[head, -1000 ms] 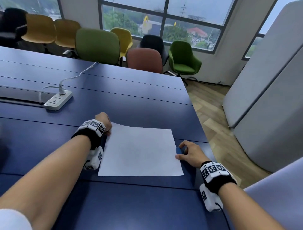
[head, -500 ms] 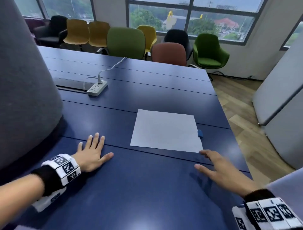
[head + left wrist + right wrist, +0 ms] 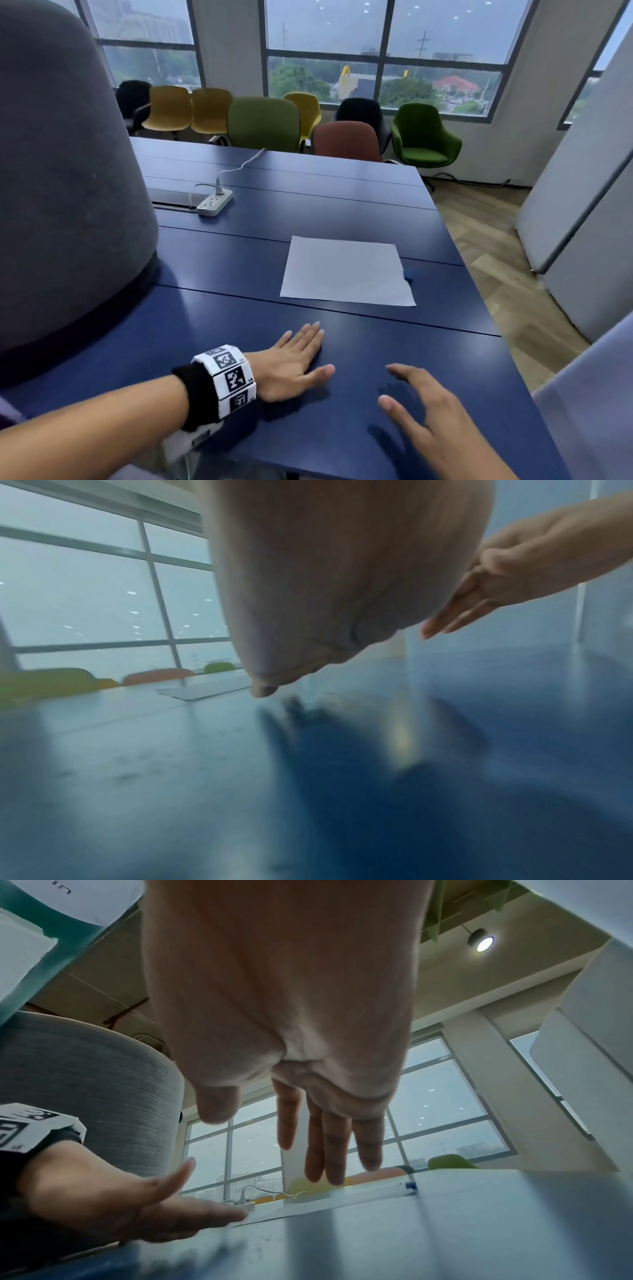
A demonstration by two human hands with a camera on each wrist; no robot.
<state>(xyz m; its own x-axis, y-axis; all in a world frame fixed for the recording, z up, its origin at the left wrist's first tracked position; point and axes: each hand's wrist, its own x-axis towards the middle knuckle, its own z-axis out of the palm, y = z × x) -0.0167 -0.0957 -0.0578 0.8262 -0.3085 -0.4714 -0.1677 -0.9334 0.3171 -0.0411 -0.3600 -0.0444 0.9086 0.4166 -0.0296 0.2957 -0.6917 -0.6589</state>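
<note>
Left hand: palm down, flat on the table near its front edge. Its fingers are straight and pressed close together, with the thumb angled out to the right. It holds nothing.

Right hand: palm down, just right of the left hand and not touching it. Its fingers are straight and loosely spread, thumb apart. The left wrist view shows it raised off the table. It holds nothing.

Sheet: white, lying flat on the table beyond both hands and well apart from them. One table seam runs between hands and sheet.

Blue item: small, at the right edge of the sheet near its front corner. Its type cannot be determined.

Power strip: white, on the table to the far left of the sheet, with a cable attached.

Chair back: grey, at the left table edge.
</note>
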